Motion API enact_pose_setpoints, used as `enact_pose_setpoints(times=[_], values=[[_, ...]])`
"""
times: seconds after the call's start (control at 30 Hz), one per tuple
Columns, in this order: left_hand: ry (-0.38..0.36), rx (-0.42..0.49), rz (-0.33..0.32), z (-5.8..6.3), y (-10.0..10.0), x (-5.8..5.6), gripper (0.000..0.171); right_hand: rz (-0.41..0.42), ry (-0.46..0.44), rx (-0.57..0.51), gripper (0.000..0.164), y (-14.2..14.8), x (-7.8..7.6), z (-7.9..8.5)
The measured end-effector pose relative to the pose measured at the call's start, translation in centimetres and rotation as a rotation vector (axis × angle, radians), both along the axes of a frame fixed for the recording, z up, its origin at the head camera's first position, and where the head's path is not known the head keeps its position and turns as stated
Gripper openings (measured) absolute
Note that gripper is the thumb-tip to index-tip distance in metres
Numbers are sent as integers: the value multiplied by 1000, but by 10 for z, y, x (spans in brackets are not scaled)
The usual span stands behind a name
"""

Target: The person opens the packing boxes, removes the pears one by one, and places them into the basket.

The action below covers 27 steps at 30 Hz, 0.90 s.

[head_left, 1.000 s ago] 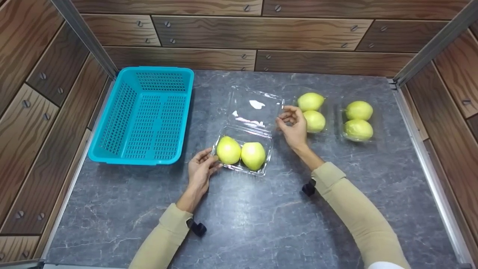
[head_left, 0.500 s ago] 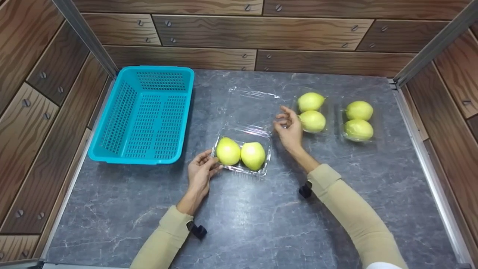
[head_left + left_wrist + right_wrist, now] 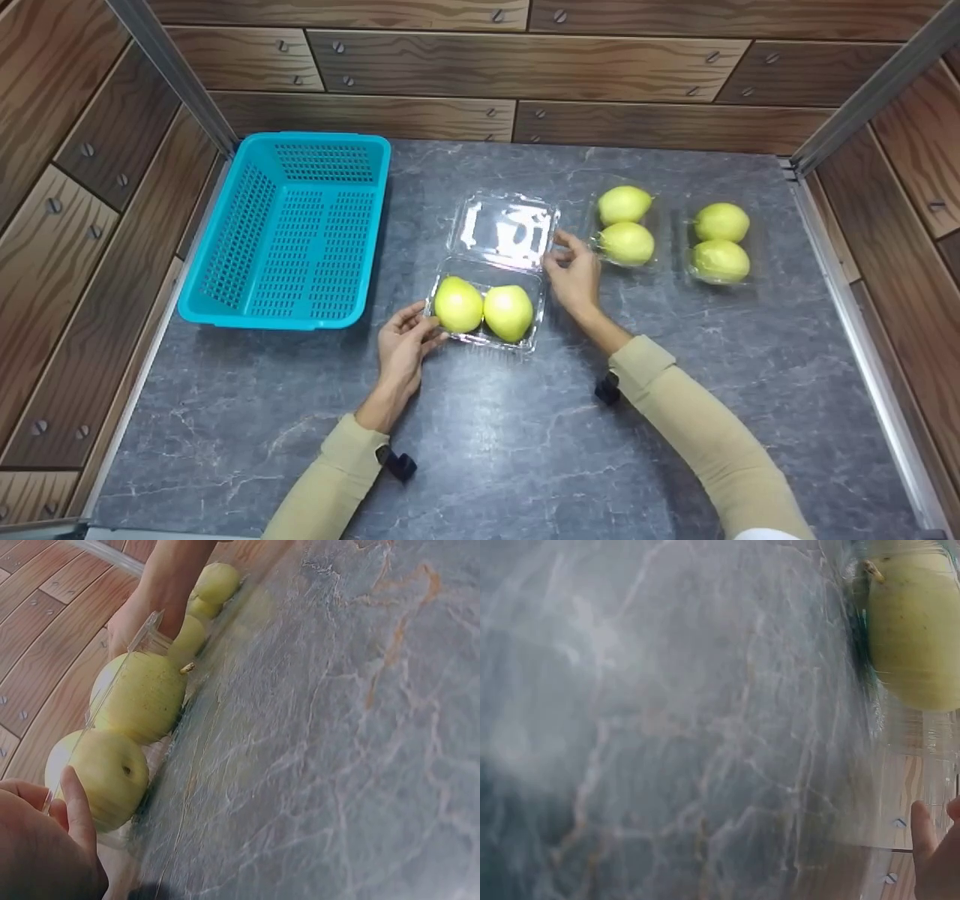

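In the head view, a clear plastic clamshell container [image 3: 486, 342] stands on the grey table, holding two yellow-green pears [image 3: 459, 304] side by side. My left hand [image 3: 403, 343] pinches its left front rim; the left wrist view shows the fingers [image 3: 78, 802] against the plastic beside a pear [image 3: 112, 776]. Behind the pears, the hinged lid [image 3: 504, 229] is raised and tilted. My right hand [image 3: 576, 277] holds the lid's right edge near the hinge, thumb and fingers bent. Only some fingertips [image 3: 922, 829] show in the right wrist view.
A turquoise perforated basket [image 3: 360, 247] stands at the left, with nothing visible in it. Two more clear containers, each with two pears [image 3: 627, 244] [image 3: 720, 260], lie at the right. Wood-patterned walls [image 3: 510, 67] enclose the table [image 3: 510, 465] at the back and sides.
My right hand has come down the lid's right side toward me, and the lid has tilted, looking shorter and shinier. The left hand and the pears have stayed in place.
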<state>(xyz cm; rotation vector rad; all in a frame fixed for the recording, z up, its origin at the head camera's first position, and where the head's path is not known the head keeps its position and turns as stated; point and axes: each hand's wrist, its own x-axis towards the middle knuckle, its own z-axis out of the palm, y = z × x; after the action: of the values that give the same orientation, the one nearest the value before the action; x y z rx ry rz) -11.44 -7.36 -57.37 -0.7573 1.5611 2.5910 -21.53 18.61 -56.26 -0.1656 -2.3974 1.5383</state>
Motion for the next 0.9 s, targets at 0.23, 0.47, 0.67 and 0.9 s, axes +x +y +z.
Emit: enact_pose_setpoints(times=[0.23, 0.47, 0.67, 0.9], values=[[6, 1, 4, 0, 1, 0, 42, 5, -51, -111, 48, 0, 6, 1], [8, -37, -4, 2, 2, 1, 42, 64, -173, -333, 51, 5, 17, 4], [9, -40, 9, 2, 2, 0, 42, 58, -288, -466, 47, 13, 29, 9], [2, -40, 15, 2, 1, 0, 42, 63, -462, -625, 50, 22, 41, 16]])
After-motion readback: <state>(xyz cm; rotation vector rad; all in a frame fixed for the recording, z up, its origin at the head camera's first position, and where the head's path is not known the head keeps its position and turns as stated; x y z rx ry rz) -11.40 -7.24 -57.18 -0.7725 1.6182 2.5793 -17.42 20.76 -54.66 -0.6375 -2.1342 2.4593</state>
